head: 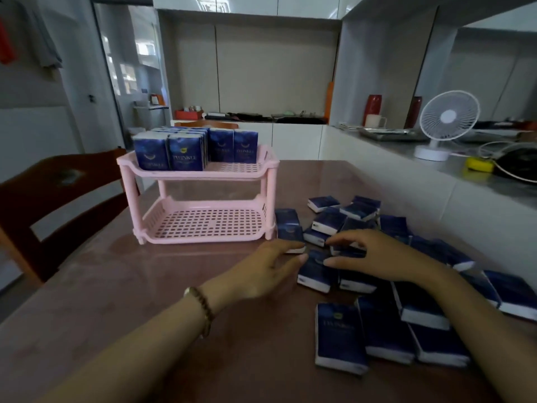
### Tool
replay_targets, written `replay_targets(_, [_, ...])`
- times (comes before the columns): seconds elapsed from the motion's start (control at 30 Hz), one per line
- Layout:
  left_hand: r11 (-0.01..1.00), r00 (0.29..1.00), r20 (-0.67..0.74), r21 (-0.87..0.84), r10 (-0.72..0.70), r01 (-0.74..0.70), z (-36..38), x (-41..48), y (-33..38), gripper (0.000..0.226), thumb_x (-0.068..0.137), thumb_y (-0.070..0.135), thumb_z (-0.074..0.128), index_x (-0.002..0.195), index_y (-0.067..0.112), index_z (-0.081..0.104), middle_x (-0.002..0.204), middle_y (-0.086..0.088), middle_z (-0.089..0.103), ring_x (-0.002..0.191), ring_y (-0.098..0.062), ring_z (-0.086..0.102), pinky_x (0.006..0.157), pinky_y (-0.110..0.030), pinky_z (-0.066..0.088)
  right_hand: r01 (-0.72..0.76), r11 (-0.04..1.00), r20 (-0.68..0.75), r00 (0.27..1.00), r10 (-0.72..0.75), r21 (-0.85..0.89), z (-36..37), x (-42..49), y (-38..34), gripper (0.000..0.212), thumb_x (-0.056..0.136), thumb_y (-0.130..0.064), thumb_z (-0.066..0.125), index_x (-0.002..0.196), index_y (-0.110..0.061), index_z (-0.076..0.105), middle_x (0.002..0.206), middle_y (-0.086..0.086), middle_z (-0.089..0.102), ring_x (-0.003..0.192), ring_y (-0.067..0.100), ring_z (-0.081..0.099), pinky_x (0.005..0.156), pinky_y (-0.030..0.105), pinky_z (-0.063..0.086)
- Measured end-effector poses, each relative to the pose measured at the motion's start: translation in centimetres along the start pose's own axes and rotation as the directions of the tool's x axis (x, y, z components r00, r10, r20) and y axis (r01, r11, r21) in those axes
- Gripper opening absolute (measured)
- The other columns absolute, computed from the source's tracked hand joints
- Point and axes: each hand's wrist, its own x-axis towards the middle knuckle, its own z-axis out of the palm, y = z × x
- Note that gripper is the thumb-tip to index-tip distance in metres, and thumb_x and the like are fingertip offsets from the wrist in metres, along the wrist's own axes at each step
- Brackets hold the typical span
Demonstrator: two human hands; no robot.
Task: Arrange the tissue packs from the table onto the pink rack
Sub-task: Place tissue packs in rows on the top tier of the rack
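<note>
Blue tissue packs (340, 335) lie flat and scattered over the right half of the desk (145, 301), from the near edge up to just beside the pink rack (203, 222), whose top shelf carries more packs upright. The left hand (270, 269) and right hand (383, 257) meet over the pile's middle, fingers (348, 238) apart and loosely extended, tips touching packs

Bare surface (139, 286) lies between you and the pink rack (203, 239), whose lower shelf (203, 222) is open at the front. Upright tissue packs (186, 151) crowd the left and back of the upper shelf (241, 167). Loose packs (383, 330) clutter your right; a chair (58, 196) flanks the left.
</note>
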Motion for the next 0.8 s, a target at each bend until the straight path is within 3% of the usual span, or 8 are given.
replay_targets(0.13, [1.000,0.999,0.039,-0.011,-0.016,0.017,1.9,1.3,-0.4,0.040,0.096,0.026,0.048,0.133,0.010,0.049,0.120,0.001,0.058,0.101,0.005,0.049,0.079,0.003,0.034,-0.013,0.995,-0.001,1.000,0.013,-0.100,0.2,-0.1,0.8,0.068,0.062,-0.074,0.052,0.114,-0.032,0.063,0.119,-0.014,0.060,0.104,0.005,0.056,0.094,0.029,0.046])
replay_targets(0.23, [0.998,0.998,0.045,0.023,-0.051,0.050,2.9,2.0,-1.1,0.047,0.094,0.032,0.052,0.138,0.017,0.043,0.124,0.001,0.053,0.110,-0.008,0.048,0.084,-0.005,0.036,-0.042,0.984,-0.046,0.998,0.035,-0.171,-0.8,-0.6,2.4,0.067,0.058,-0.076,0.053,0.109,-0.034,0.064,0.112,-0.013,0.061,0.098,0.006,0.052,0.090,0.028,0.045])
replay_targets(0.37, [0.995,0.998,0.051,0.091,-0.039,0.034,3.4,2.1,-2.0,0.054,0.093,0.032,0.053,0.142,0.017,0.037,0.131,-0.006,0.053,0.117,-0.015,0.047,0.092,-0.010,0.030,-0.062,0.990,0.051,0.996,0.068,-0.123,-1.3,-1.1,3.7,0.069,0.060,-0.070,0.058,0.119,-0.035,0.058,0.121,-0.012,0.054,0.110,0.010,0.043,0.098,0.030,0.040])
replay_targets(0.47, [0.993,0.994,0.077,0.098,-0.078,0.070,3.6,2.2,-2.4,0.058,0.092,0.035,0.053,0.145,0.022,0.030,0.132,-0.010,0.051,0.123,-0.020,0.042,0.102,-0.022,0.032,-0.078,0.990,0.071,0.994,0.087,-0.116,-1.2,-1.1,4.1,0.071,0.064,-0.067,0.061,0.126,-0.035,0.052,0.127,-0.010,0.049,0.115,0.011,0.038,0.098,0.029,0.037])
replay_targets(0.63, [0.995,0.991,0.102,0.057,-0.092,0.086,3.6,2.2,-2.5,0.063,0.092,0.035,0.054,0.146,0.023,0.025,0.135,0.000,0.044,0.127,-0.013,0.036,0.102,-0.013,0.024,-0.153,0.970,0.074,0.983,0.169,-0.189,-1.1,-1.1,4.0,0.083,0.057,-0.073,0.058,0.129,-0.034,0.048,0.122,-0.006,0.050,0.113,0.016,0.047,0.098,0.031,0.041])
replay_targets(0.73, [0.996,0.990,0.108,0.018,-0.089,0.088,3.6,2.4,-3.0,0.070,0.090,0.038,0.056,0.149,0.023,0.020,0.141,0.000,0.043,0.132,-0.015,0.036,0.114,-0.030,0.028,-0.121,0.987,0.060,0.990,0.128,-0.108,-0.9,-1.2,3.6,0.083,0.055,-0.069,0.063,0.127,-0.028,0.053,0.112,-0.008,0.056,0.103,0.010,0.054,0.091,0.027,0.046])
replay_targets(0.8, [0.987,0.985,0.143,-0.114,-0.093,0.110,3.4,2.4,-2.9,0.072,0.090,0.028,0.059,0.149,0.021,0.018,0.142,0.002,0.044,0.130,-0.012,0.042,0.111,-0.031,0.035,-0.100,0.987,0.055,0.993,0.108,-0.124,-0.7,-1.2,3.3,0.080,0.055,-0.070,0.063,0.123,-0.029,0.056,0.112,-0.008,0.056,0.103,0.010,0.053,0.092,0.028,0.044])
